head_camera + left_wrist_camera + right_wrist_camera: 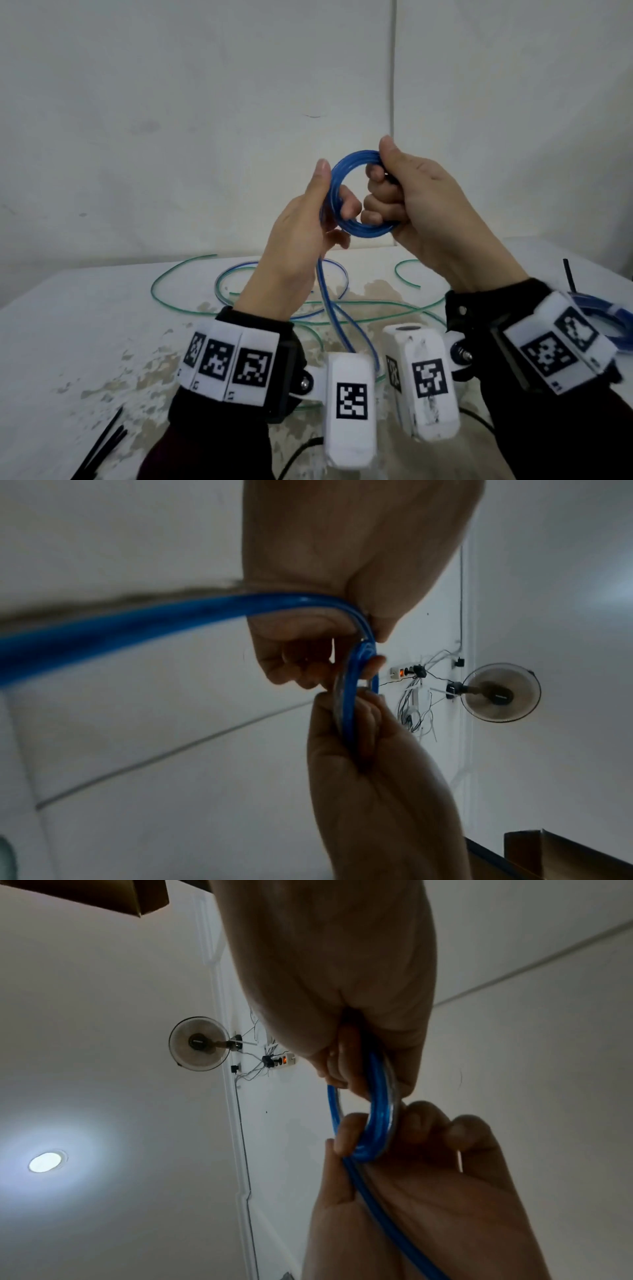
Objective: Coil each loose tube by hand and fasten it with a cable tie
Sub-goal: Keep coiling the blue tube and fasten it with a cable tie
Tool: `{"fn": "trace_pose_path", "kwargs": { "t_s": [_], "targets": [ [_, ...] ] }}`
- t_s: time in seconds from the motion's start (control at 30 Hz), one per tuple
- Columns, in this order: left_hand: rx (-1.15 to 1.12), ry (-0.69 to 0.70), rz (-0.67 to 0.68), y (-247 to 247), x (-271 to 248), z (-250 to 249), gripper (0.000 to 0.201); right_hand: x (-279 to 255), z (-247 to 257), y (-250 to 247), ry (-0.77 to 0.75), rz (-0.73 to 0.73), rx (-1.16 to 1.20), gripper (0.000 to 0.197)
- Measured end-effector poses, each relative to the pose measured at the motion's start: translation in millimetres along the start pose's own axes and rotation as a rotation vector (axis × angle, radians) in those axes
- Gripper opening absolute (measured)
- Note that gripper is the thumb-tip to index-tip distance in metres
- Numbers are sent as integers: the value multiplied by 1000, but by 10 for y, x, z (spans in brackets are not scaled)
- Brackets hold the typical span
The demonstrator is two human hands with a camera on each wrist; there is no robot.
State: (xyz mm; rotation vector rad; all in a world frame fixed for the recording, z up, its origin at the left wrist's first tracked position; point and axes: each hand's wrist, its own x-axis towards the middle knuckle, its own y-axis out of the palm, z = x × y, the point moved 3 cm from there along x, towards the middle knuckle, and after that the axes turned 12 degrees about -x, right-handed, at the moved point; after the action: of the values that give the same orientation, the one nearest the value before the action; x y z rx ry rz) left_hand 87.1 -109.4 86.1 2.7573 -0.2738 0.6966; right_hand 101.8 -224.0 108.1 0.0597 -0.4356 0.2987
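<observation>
I hold a blue tube coil (368, 231) of several turns in the air above the table, in front of the wall. My left hand (334, 192) grips its left side, thumb along the outside and fingers curled through the ring. My right hand (382, 161) grips its right side in a fist. The coil's loose tail (325, 291) hangs from my left hand down to the table. In the left wrist view the coil (352, 696) shows edge-on between both hands, the tail (103, 631) running off to the left. The right wrist view shows the coil (380, 1123) and tail (377, 1218) too.
Loose green tubes (171, 277) and a blue tube (337, 274) lie tangled on the worn white table (68, 342). Black cable ties (102, 442) lie at the near left. A tied blue coil (609, 318) sits at the right edge. A wall stands close behind.
</observation>
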Motion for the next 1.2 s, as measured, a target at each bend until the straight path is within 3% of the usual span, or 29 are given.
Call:
{"fn": "trace_pose_path", "kwargs": {
  "t_s": [0.07,0.23,0.33,0.43,0.53,0.63,0.83,0.93,1.03,1.2],
  "targets": [
    [15,29,25,-15,8,-4,58,14,-9,-30,50,37,13,39],
    [379,49,148,-116,-30,-81,51,-46,-16,-100,214,225,-145,40],
    [362,19,139,-95,-39,-75,51,-74,-13,-68,164,246,-222,44],
    [180,0,-12,-89,-15,-11,52,-43,0,-46,94,136,-110,43],
    [95,-9,-18,-76,4,45,54,-4,-21,-62,93,93,-44,43],
    [164,60,-4,-74,-5,14,53,9,-53,-83,157,149,-49,40],
    [434,23,150,-41,-59,-74,49,-62,-57,-98,205,293,-220,45],
    [343,59,91,-52,-47,-81,48,-41,-40,-59,139,206,-139,44],
    [186,31,116,-99,-13,-27,44,-8,-47,-57,125,111,-32,45],
    [-62,-37,198,-113,-37,-72,41,-13,-51,24,117,137,70,44]
  ]
}}
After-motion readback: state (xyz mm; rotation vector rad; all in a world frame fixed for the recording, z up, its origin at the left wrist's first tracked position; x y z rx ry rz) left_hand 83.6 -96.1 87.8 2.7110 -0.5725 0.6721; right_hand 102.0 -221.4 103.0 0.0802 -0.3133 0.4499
